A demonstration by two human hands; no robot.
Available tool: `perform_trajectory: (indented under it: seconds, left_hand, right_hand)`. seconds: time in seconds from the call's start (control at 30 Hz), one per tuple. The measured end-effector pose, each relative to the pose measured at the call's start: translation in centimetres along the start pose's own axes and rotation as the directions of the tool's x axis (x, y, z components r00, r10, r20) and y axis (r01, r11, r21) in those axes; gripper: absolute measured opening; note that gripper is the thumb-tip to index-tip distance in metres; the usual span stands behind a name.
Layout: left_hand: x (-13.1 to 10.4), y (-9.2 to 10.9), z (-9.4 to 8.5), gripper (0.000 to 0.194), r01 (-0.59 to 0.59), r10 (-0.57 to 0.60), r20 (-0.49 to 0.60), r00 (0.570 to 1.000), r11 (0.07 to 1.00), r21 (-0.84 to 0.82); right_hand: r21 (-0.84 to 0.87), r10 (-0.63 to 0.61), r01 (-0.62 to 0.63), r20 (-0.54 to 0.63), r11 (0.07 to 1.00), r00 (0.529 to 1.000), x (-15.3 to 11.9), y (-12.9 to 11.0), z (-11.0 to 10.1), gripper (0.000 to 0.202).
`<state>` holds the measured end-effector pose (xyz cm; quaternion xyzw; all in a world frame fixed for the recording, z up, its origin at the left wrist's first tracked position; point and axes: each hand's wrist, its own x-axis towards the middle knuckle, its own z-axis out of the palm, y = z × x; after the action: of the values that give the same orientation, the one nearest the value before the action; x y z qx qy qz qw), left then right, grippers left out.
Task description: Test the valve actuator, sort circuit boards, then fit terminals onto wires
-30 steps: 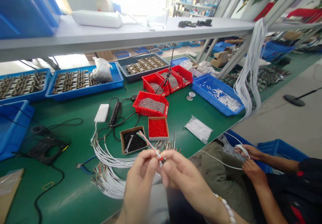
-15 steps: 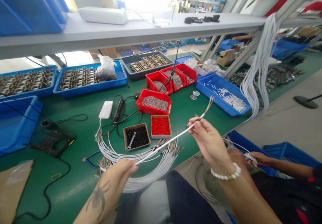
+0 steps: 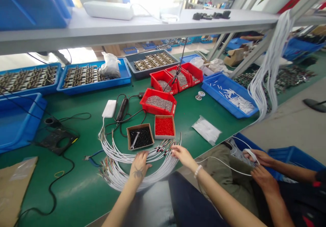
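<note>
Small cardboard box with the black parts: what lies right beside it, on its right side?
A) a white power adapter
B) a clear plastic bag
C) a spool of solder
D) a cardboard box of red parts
D: the box of black parts has the cardboard box of red parts directly on its right, on the green table.

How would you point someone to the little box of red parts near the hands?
On the green table, find the curved bundle of white cables under the left hand and right hand. Just beyond sit two small cardboard boxes; the right one holds red parts, its neighbour black parts.
</note>
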<state>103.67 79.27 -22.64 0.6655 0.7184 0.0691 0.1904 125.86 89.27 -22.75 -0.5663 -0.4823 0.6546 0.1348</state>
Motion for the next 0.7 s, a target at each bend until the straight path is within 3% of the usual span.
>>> perform_trajectory:
  seconds: [0.1,0.27,0.37,0.5,0.7]
  left_hand:
    - [1.3,0.7,1.2,0.028,0.04,-0.039,-0.015,0.999,0.999,0.006]
    - [1.8,1.4,1.6,0.027,0.1,-0.101,-0.027,0.995,0.995,-0.013]
    - [1.3,2.8,2.5,0.025,0.036,-0.03,0.068,0.997,0.996,-0.086]
    - [0.5,4.1,3.9,0.024,-0.043,0.091,0.228,0.969,0.978,-0.206]
    - [0.1,4.0,2.7,0.019,-0.016,0.069,0.226,0.972,0.973,-0.23]
  right_hand:
    - [-0.071,0.002,-0.004,-0.029,0.997,1.0,-0.2,0.9,-0.8,0.018]
    - [-0.139,0.023,-0.027,-0.028,0.99,0.999,-1.2,2.8,-0.2,0.017]
    - [-0.147,0.033,-0.035,-0.022,0.988,0.999,-1.7,3.9,0.5,0.018]
    - [-0.133,0.051,-0.053,-0.02,0.99,0.999,-2.0,4.7,1.1,0.018]
    - [-0.027,0.094,-0.094,-0.003,0.995,0.996,-2.3,4.7,1.0,0.019]
